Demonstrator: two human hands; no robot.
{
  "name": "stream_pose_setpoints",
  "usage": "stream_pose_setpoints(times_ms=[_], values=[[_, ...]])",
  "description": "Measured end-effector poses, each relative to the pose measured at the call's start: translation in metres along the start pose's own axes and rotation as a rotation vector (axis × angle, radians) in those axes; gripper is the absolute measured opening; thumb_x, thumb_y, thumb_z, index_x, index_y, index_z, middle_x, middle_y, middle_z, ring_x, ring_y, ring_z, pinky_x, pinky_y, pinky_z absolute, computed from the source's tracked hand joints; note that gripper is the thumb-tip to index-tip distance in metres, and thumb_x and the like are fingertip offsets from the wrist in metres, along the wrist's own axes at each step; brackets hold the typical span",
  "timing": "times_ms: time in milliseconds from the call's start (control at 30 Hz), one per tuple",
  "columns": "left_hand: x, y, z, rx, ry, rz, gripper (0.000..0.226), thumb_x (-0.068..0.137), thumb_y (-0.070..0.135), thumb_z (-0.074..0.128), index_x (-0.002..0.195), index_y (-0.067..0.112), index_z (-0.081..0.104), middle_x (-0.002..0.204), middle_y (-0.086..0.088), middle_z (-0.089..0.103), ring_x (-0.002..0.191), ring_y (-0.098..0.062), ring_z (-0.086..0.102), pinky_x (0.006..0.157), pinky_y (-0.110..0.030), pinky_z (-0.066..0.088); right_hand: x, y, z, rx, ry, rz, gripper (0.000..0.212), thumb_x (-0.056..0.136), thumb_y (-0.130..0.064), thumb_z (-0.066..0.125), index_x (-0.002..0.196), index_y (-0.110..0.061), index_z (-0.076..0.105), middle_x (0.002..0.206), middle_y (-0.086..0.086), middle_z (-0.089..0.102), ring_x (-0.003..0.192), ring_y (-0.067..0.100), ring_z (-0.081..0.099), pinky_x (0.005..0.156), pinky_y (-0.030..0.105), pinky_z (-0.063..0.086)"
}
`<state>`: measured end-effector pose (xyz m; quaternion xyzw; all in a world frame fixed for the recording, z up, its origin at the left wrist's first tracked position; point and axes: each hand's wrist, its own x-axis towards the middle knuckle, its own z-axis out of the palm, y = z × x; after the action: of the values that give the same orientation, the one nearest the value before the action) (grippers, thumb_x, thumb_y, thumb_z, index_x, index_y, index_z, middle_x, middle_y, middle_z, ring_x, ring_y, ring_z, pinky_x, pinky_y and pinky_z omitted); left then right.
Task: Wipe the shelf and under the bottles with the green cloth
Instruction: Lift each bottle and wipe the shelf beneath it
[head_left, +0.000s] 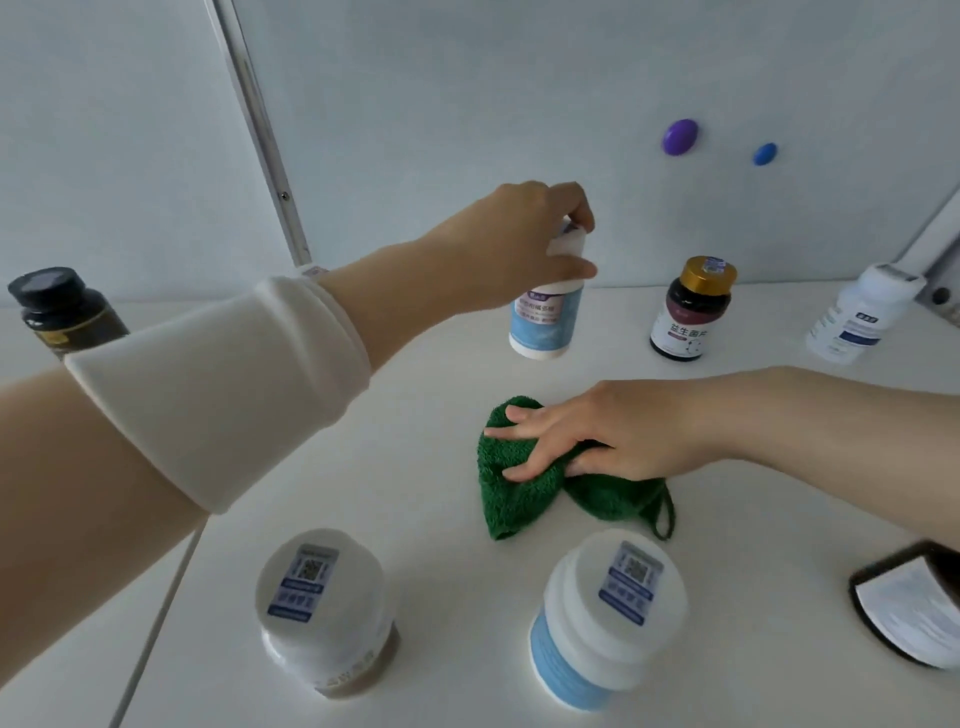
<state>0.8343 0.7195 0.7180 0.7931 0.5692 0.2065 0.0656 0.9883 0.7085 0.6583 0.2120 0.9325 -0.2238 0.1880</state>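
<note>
The right hand (597, 431) lies flat with its fingers spread, pressing down on a crumpled green terry cloth (519, 493) that rests on the white shelf (415, 441). The cloth spills out past the fingertips and under the palm.

Beyond the right hand, farther from the person, the left hand (519, 244) has its fingers and thumb curled round the white cap of a white plastic bottle with a pale blue label (545, 322). The bottle leans slightly, and it is unclear whether its base touches the shelf. A white sleeve (218, 384) covers part of the left forearm.

To the right of the left hand stands a dark bottle with a gold cap (691, 312), and farther right a white bottle with a blue-printed label (857, 317). Far to its left is a black-capped dark bottle (57, 306).

Nearer the person than the right hand stand a white-lidded brownish jar (322, 608) and a white-lidded pale blue jar (608, 618), each with a sticker on its lid. A dark container with a white label (914, 608) is cut off at the right edge.

On the white back panel, above both hands, sit a purple oval disc (679, 136) and a smaller blue disc (764, 154).
</note>
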Motion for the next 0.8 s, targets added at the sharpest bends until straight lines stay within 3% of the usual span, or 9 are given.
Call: stream_pose_setpoints(times_ms=[100, 233, 400, 500, 600, 700, 800], values=[[-0.003, 0.005, 0.009, 0.018, -0.033, -0.005, 0.040, 0.085, 0.036, 0.059, 0.121, 0.020, 0.051, 0.119, -0.005, 0.054, 0.107, -0.022, 0.052, 0.088, -0.033, 0.044, -0.024, 0.022, -0.004, -0.074, -0.056, 0.067, 0.052, 0.095, -0.008, 0.043, 0.131, -0.046, 0.041, 0.135, -0.042, 0.006, 0.130, -0.019, 0.003, 0.112, 0.013, 0.007], [-0.003, 0.016, 0.024, 0.072, -0.082, -0.015, 0.040, 0.086, 0.037, 0.057, 0.121, 0.019, 0.049, 0.118, -0.004, 0.053, 0.105, -0.023, 0.053, 0.084, -0.034, 0.044, -0.055, 0.054, -0.003, -0.087, -0.099, 0.110, 0.053, 0.096, -0.011, 0.043, 0.123, -0.057, 0.039, 0.130, -0.051, 0.001, 0.123, -0.026, 0.001, 0.094, -0.009, 0.001], [0.000, 0.032, 0.044, 0.145, -0.126, -0.066, 0.041, 0.087, 0.040, 0.053, 0.122, 0.020, 0.046, 0.121, -0.002, 0.052, 0.104, -0.022, 0.052, 0.080, -0.031, 0.041, -0.096, 0.092, 0.002, -0.065, -0.120, 0.087, 0.054, 0.094, -0.016, 0.047, 0.111, -0.065, 0.033, 0.125, -0.055, 0.003, 0.113, -0.039, -0.002, 0.099, -0.006, 0.003], [0.002, 0.038, 0.048, 0.142, -0.112, -0.122, 0.038, 0.088, 0.040, 0.052, 0.120, 0.021, 0.046, 0.121, -0.001, 0.052, 0.095, -0.018, 0.048, 0.078, -0.028, 0.037, -0.112, 0.109, 0.008, -0.081, -0.142, 0.026, 0.054, 0.094, -0.019, 0.046, 0.111, -0.066, 0.028, 0.128, -0.054, 0.001, 0.118, -0.036, -0.005, 0.108, 0.005, 0.006], [0.001, 0.040, 0.053, 0.175, -0.109, -0.202, 0.039, 0.087, 0.044, 0.050, 0.120, 0.024, 0.043, 0.122, 0.003, 0.053, 0.091, -0.014, 0.046, 0.077, -0.026, 0.034, -0.118, 0.123, 0.014, -0.117, -0.167, -0.053, 0.053, 0.096, -0.023, 0.042, 0.117, -0.065, 0.018, 0.130, -0.051, -0.008, 0.119, -0.034, -0.013, 0.110, 0.009, 0.003], [0.004, 0.050, 0.053, 0.184, -0.005, -0.299, 0.050, 0.084, 0.052, 0.049, 0.126, 0.026, 0.040, 0.129, 0.011, 0.052, 0.105, -0.013, 0.053, 0.086, -0.029, 0.039, -0.117, 0.132, 0.019, -0.146, -0.121, -0.134, 0.053, 0.096, -0.026, 0.040, 0.124, -0.063, 0.013, 0.138, -0.046, -0.012, 0.126, -0.027, -0.016, 0.112, 0.012, 0.000], [0.023, 0.069, 0.051, 0.109, 0.100, -0.165, 0.054, 0.082, 0.051, 0.051, 0.129, 0.026, 0.039, 0.130, 0.008, 0.052, 0.113, -0.011, 0.053, 0.097, -0.037, 0.044, -0.118, 0.137, 0.025, -0.186, -0.060, -0.199, 0.049, 0.096, -0.034, 0.038, 0.130, -0.059, 0.012, 0.146, -0.037, -0.013, 0.130, -0.020, -0.021, 0.110, 0.010, -0.008]])
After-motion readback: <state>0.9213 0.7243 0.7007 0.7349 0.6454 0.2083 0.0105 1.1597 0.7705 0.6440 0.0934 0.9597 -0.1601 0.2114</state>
